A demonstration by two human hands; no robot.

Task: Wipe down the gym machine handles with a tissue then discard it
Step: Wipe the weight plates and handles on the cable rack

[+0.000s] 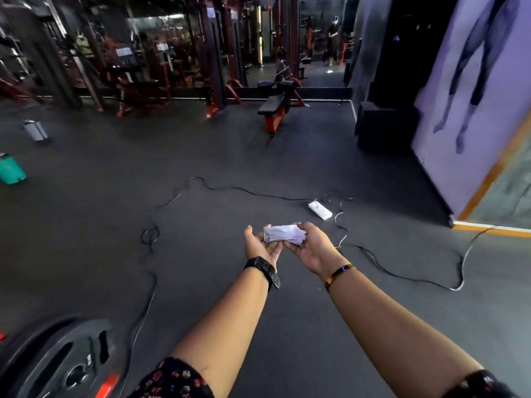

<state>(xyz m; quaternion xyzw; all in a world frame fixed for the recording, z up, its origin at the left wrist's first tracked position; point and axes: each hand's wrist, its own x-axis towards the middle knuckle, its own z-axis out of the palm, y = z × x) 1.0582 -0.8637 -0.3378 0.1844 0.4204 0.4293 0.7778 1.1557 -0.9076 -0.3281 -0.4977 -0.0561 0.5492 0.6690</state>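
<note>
Both arms are extended forward over the dark gym floor point(201, 225). The tissue point(283, 233), folded or bunched into a flat white wad, lies across the two hands where they meet. The right hand point(309, 245) is palm up with fingers curled around the right end of the wad, gripping it. The left hand point(263, 245) is palm up and largely open, fingers loosely cupped under the left end; it supports rather than clamps.

No machine handle is within reach. The nearest equipment, a bench point(271, 112) and red-framed machines point(212, 67), stands well apart at the far side of the room. A weight plate point(57, 363) sits at the lower left edge.

Assessment of progress: the pictures do not show whether any handle has been wiped. The tissue looks clean and neatly folded, which suggests the wiping is yet to begin, though this cannot be confirmed. The discard step is plainly outstanding, as the tissue is in hand. A green bin point(11, 169) stands at the far left edge, and a grey container point(35, 130) beyond it; either may serve for disposal.

A cable point(258, 193) and power strip point(319, 209) lie loose on the floor just ahead: a trip hazard on any walk to the machines.
</note>
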